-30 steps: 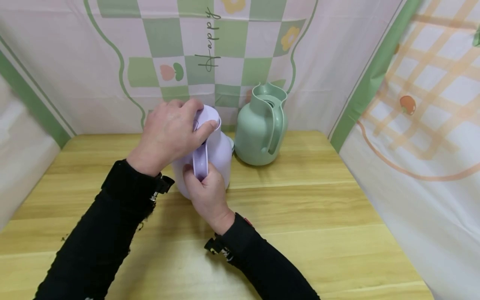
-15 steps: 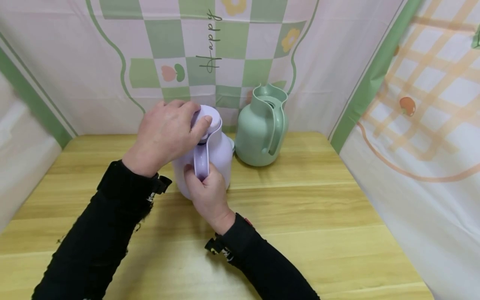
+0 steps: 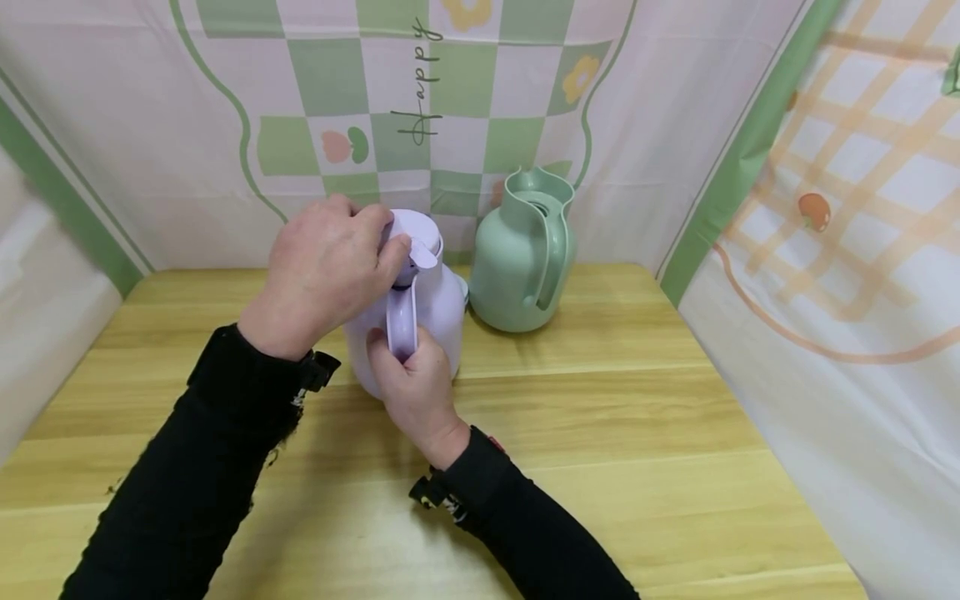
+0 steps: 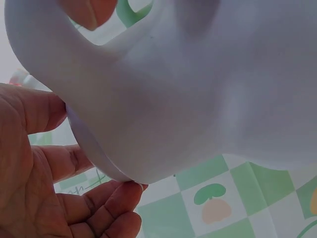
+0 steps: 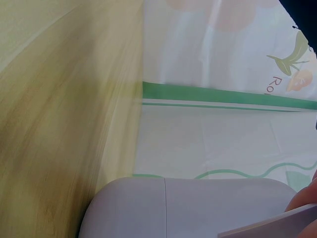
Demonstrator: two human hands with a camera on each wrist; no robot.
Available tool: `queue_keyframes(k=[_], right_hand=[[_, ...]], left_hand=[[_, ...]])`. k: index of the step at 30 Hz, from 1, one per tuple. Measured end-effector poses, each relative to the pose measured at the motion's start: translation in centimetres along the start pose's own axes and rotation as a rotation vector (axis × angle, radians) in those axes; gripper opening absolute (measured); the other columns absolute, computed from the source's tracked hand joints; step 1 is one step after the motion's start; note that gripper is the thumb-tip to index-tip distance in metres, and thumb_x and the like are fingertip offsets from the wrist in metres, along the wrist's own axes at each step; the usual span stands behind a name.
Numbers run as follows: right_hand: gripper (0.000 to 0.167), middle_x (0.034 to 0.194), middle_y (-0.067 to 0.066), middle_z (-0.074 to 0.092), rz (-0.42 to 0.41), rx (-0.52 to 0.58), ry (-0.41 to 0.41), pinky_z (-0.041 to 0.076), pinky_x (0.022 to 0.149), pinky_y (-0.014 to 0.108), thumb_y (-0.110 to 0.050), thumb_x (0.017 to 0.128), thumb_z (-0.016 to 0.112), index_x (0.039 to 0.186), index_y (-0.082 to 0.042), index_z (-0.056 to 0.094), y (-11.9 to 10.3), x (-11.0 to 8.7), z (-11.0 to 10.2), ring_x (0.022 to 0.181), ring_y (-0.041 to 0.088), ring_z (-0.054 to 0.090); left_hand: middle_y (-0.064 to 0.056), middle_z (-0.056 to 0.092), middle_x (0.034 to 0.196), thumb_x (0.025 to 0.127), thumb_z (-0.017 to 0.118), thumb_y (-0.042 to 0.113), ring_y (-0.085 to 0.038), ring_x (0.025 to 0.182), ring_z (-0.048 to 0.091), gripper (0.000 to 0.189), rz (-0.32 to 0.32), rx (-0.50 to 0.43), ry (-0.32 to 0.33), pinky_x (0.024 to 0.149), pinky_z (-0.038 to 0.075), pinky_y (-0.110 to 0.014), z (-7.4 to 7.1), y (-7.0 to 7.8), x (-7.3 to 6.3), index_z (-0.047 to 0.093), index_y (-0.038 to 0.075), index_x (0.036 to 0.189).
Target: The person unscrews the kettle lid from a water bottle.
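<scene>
A lilac thermos jug (image 3: pixel 442 321) stands upright on the wooden table. Its round lid (image 3: pixel 417 229) sits in the neck, with a small tab pointing toward the handle side. My left hand (image 3: pixel 322 267) pinches the lid from the left, thumb at the front; in the left wrist view its fingers (image 4: pixel 111 208) curl at the lilac rim. Lower down, my right hand (image 3: pixel 416 387) grips the jug's handle (image 3: pixel 402 321), thumb on its left side. Some fingertips are hidden in the head view. In the right wrist view the jug's body (image 5: pixel 133 208) fills the bottom.
A green thermos jug (image 3: pixel 517 258) stands just right of the lilac one, its handle facing front. A pale green edge (image 3: pixel 464 289) shows between the two jugs. Patterned cloth (image 3: pixel 465 83) hangs behind the wooden table (image 3: pixel 600 450) and along its sides.
My left hand has shifted slightly left and the lid has turned, so its tab now shows by the handle. The right hand and both jugs stay in place.
</scene>
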State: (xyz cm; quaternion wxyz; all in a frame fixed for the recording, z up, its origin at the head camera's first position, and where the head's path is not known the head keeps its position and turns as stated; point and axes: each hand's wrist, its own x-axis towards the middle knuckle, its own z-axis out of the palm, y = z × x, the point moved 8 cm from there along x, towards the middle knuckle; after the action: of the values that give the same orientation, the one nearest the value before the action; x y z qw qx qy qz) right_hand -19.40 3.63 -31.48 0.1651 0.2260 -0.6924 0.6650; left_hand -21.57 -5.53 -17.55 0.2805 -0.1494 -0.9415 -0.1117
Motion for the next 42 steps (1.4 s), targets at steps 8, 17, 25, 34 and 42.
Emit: queue_keyframes(k=[8, 17, 25, 34, 42], right_hand=[[0.026, 0.071, 0.0, 0.041, -0.014, 0.002, 0.008, 0.037, 0.056, 0.025, -0.019, 0.1, 0.059, 0.079, -0.004, 0.051, -0.1, 0.1, 0.0, 0.064, 0.011, 0.045], [0.026, 0.073, 0.001, 0.044, -0.005, -0.004, 0.012, 0.038, 0.058, 0.024, -0.02, 0.099, 0.059, 0.081, -0.003, 0.054, -0.1, 0.1, 0.0, 0.067, 0.01, 0.047], [0.028, 0.072, 0.0, 0.044, -0.007, -0.005, 0.012, 0.038, 0.057, 0.024, -0.02, 0.1, 0.059, 0.078, -0.005, 0.052, -0.1, 0.0, 0.0, 0.066, 0.01, 0.047], [0.031, 0.069, 0.0, 0.04, 0.007, 0.01, -0.002, 0.037, 0.056, 0.025, -0.023, 0.101, 0.058, 0.076, -0.007, 0.048, -0.1, 0.1, 0.1, 0.064, 0.012, 0.047], [0.033, 0.067, -0.002, 0.034, 0.004, 0.008, -0.005, 0.031, 0.053, 0.025, -0.021, 0.101, 0.058, 0.073, -0.01, 0.042, 0.0, 0.1, 0.0, 0.059, 0.011, 0.039]], left_hand=[[-0.016, 0.055, 0.071, 0.102, 0.055, 0.032, -0.036, 0.072, 0.058, 0.036, -0.004, 0.02, -0.024, 0.054, 0.045, -0.046, -0.2, -0.2, -0.2, 0.066, 0.001, 0.089], [-0.016, 0.055, 0.07, 0.101, 0.064, 0.038, -0.036, 0.07, 0.058, 0.039, 0.019, 0.034, -0.003, 0.053, 0.044, -0.044, -0.5, -0.1, -0.4, 0.066, -0.001, 0.093], [-0.018, 0.06, 0.075, 0.1, 0.066, 0.045, -0.037, 0.075, 0.06, 0.047, 0.011, 0.035, -0.006, 0.055, 0.047, -0.046, -0.5, -0.4, -0.5, 0.07, -0.001, 0.108], [-0.031, 0.054, 0.147, 0.102, 0.061, 0.044, -0.049, 0.133, 0.054, 0.061, 0.053, -0.128, -0.172, 0.105, 0.047, -0.064, 0.8, -1.5, 0.4, 0.057, 0.002, 0.146], [-0.017, 0.025, 0.171, 0.1, 0.039, 0.031, -0.039, 0.157, 0.027, 0.064, 0.131, -0.258, -0.386, 0.123, 0.028, -0.061, 2.7, -1.8, 1.3, 0.037, 0.024, 0.164]])
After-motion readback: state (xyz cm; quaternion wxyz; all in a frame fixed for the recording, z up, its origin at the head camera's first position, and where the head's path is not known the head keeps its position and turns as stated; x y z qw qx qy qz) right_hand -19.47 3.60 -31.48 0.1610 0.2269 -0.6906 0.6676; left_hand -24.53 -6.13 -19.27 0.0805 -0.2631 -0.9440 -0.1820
